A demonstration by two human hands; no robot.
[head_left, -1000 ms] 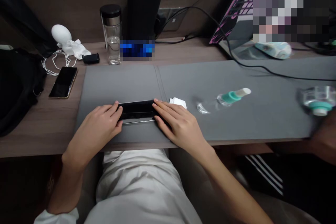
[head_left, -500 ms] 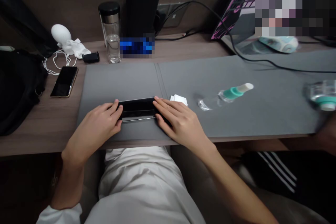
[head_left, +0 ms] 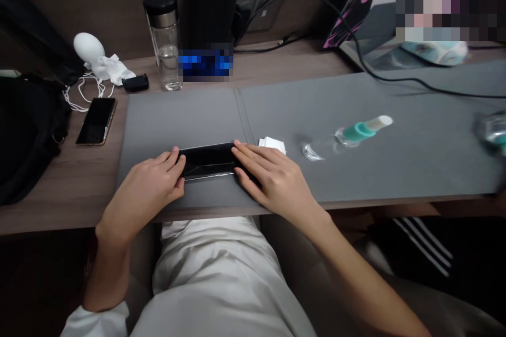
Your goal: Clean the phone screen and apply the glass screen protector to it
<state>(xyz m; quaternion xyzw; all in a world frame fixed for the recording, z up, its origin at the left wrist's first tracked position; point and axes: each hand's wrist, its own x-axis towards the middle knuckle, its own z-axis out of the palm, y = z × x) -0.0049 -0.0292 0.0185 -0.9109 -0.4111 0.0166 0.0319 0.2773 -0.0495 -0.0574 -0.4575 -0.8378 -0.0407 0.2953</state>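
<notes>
Hands [head_left: 144, 192] lie flat, bracketing black object [head_left: 207, 160].

A desk spot, either a study at home or an office (the pictures don't settle which): a wooden desk [head_left: 284, 58] against a wall with a power socket [head_left: 261, 8], a grey desk mat [head_left: 177, 116], a laptop [head_left: 367, 26], a phone [head_left: 96, 121], a glass water bottle [head_left: 164, 47], a backpack [head_left: 27, 137] and trailing cables [head_left: 395, 80].
</notes>
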